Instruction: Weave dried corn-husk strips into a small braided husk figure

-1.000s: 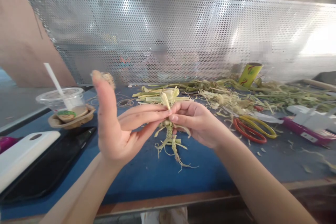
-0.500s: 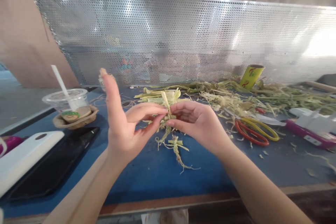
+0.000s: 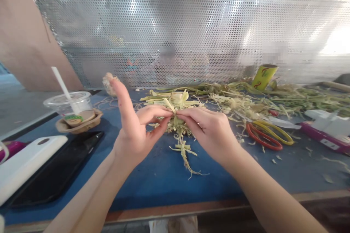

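Observation:
Both hands meet over the middle of the table, pinching a small pale-green plant strip (image 3: 170,105). My left hand (image 3: 133,127) holds it between thumb and a finger, while another finger points up. From the other side, the thumb and fingertips of my right hand (image 3: 212,127) are pressed on the same strip. Its lower end is hidden by the fingertips. Behind and below the hands lies a pile of pale shredded plant strips (image 3: 179,96). Nearer to me on the table is a small knotted plant piece (image 3: 184,153) with thin trailing fibres.
Scissors (image 3: 265,136) with red and yellow handles lie right, near a purple-and-white object (image 3: 325,140). Dried stalks (image 3: 300,96) and a yellow tube (image 3: 264,77) are at the back, before a perforated metal screen (image 3: 191,36). Left are a lidded cup (image 3: 68,103), a black phone (image 3: 57,171) and a white power bank (image 3: 30,164).
My right hand's fingers have closed into a tighter pinch at the strip. The strip now leans further left. The view has shifted slightly.

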{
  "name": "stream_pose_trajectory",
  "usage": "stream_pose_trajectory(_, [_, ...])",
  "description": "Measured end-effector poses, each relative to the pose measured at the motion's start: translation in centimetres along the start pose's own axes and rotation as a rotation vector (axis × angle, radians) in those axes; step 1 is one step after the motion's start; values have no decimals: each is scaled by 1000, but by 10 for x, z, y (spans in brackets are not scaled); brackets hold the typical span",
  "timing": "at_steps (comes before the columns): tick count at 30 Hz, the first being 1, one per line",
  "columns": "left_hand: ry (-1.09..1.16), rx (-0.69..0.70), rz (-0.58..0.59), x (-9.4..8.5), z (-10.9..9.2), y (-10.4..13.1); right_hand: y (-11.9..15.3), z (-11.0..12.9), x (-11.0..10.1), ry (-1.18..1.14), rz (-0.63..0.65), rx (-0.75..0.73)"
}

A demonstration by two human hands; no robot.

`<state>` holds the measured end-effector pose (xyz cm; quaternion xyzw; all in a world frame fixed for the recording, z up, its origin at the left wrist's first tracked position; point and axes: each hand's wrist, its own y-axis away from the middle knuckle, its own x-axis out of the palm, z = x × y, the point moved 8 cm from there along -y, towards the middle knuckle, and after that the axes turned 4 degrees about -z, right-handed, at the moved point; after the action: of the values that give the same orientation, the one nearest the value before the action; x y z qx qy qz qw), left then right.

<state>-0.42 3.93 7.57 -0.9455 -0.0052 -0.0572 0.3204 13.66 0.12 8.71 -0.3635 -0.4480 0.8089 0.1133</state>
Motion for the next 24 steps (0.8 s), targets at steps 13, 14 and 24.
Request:
stream_pose_trajectory(13, [-295, 155, 185, 4, 0, 0, 1, 1, 12, 92, 48, -37])
stream_pose_trajectory(14, [-374, 243, 221, 6, 0, 1, 2, 1, 14, 105, 72, -47])
stream_pose_trajectory(24, [-658, 207, 410, 18, 30, -8, -1, -35, 40, 49, 178, 51])
